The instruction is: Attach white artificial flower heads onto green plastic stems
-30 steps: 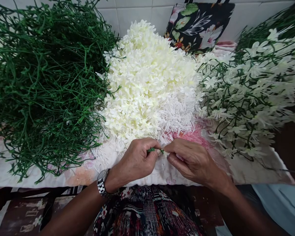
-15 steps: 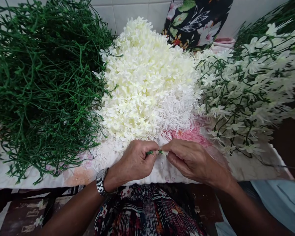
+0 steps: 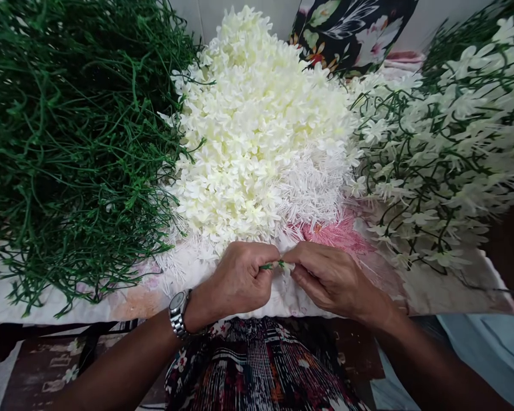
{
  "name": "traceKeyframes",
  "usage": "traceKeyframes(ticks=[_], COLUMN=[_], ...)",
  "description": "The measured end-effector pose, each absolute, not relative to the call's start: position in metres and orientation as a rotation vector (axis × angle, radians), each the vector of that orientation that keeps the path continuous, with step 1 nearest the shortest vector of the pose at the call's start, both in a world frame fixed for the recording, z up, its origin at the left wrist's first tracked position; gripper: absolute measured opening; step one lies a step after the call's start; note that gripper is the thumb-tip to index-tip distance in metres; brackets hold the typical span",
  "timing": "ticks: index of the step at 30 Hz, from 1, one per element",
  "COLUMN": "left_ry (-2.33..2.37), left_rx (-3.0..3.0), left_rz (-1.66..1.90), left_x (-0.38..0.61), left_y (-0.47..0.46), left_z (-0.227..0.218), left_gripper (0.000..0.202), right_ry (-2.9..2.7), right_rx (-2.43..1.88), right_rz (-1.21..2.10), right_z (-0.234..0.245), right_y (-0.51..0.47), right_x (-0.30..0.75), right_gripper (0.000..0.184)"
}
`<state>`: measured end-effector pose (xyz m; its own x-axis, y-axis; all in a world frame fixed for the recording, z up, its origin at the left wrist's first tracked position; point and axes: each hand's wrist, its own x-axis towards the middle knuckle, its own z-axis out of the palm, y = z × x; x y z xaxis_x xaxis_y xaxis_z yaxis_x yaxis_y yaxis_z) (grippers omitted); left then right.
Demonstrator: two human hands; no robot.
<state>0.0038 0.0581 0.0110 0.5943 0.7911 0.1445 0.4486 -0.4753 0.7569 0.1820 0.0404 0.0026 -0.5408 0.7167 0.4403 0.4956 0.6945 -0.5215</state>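
My left hand (image 3: 244,279) is closed in a pinch on a short green artificial stem (image 3: 266,266), whose tip points right. Facing it, my right hand (image 3: 329,277) pinches a small white artificial flower (image 3: 288,266), mostly hidden by the fingers, right at the stem's tip. Both hands are held just above the cloth near its front edge. Behind them rises a heap of loose white flower heads (image 3: 248,131). A patch of thin white stamen pieces (image 3: 312,188) lies at that heap's right side.
Green stems (image 3: 77,142) form a big pile on the left. Stems with white flowers on them (image 3: 445,154) spread over the right side. A black floral-patterned item (image 3: 355,34) stands against the wall at the back. A printed cloth (image 3: 137,305) covers the table.
The view has shifted slightly, so the piles sit a little higher in it. Both hands keep nearly the same pinch, with the stem and flower still together between them.
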Motion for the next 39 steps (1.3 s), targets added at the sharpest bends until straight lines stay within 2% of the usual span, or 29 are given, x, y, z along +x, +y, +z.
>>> traceKeyframes(ticks=[39], left_ry=[1.036], left_rx=[2.225], left_rz=[0.765], left_x=[0.0108], left_y=[0.0530], left_z=[0.0072], left_gripper=[0.019], right_ry=[-2.278], right_rx=[-0.972], right_rz=[0.329], right_z=[-0.0041], right_y=[0.0395], right_x=[0.1786], right_gripper=[0.019])
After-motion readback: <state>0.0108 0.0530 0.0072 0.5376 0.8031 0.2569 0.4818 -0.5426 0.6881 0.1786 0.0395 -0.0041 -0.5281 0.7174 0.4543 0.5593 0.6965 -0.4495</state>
